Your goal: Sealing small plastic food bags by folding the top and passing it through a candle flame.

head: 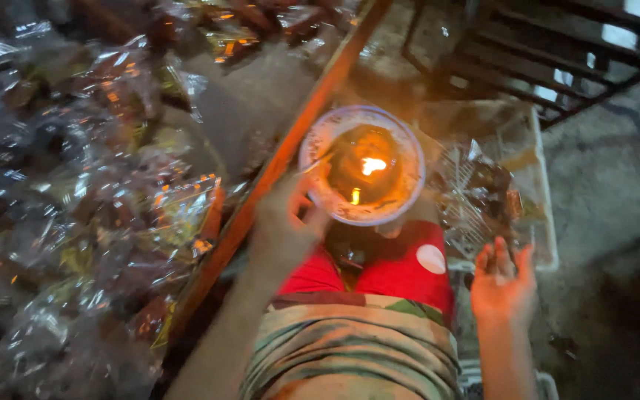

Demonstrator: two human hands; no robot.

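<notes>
A round white-rimmed bowl (409,159) holds a burning flame (371,166) in dark liquid, resting above my lap. My left hand (284,222) reaches to the bowl's left rim and pinches a thin stick-like piece whose tip points into the bowl. My right hand (501,280) hovers palm up with fingers apart, holding nothing, just below a white crate (544,194) of clear-wrapped items. My red shorts (401,270) and striped shirt (350,344) fill the bottom centre.
A large heap of small clear plastic packets (90,200) covers the left side. An orange wooden board edge (290,148) runs diagonally beside the bowl. Dark metal bars (542,59) stand at the top right over a grey concrete floor (609,192).
</notes>
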